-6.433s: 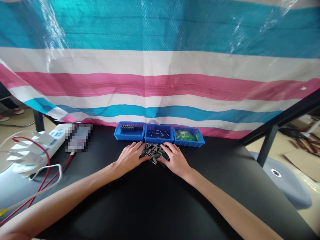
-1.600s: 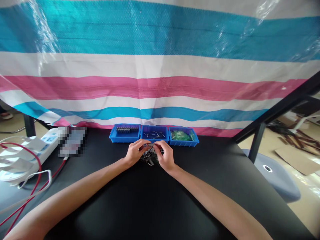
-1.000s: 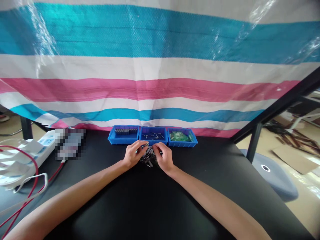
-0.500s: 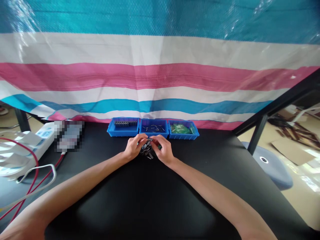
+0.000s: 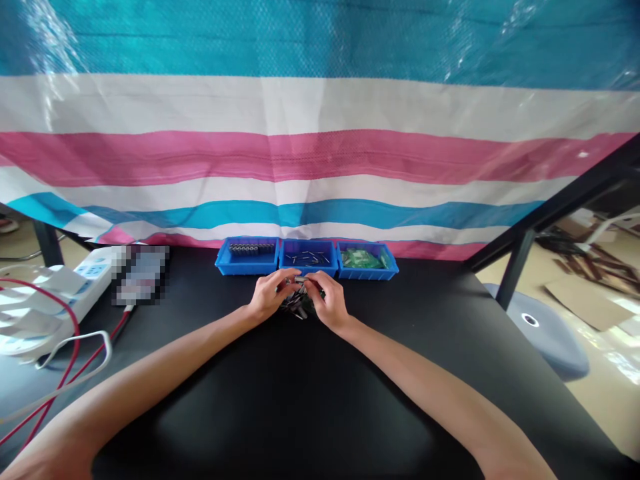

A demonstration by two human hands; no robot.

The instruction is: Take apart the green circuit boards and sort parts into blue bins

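Just in front of the blue bins, my left hand and my right hand meet fingertip to fingertip. Between them is a small silvery cylindrical piece, pinched from both sides; its exact kind is too small to make out. Under the fingers lies a loose pile of small metal and dark parts, with some green among them. My hands cover part of this pile.
Behind my hands stand a blue bin with rows of dark cylinders, a second bin with thin pins, and a third bin with green pieces. At left lie a power strip, red and white cables and a blurred-out device.
My fingertips have shifted slightly, and the silvery piece now shows level between both hands. The right fingers have closed in towards the left. The bins stay in place.
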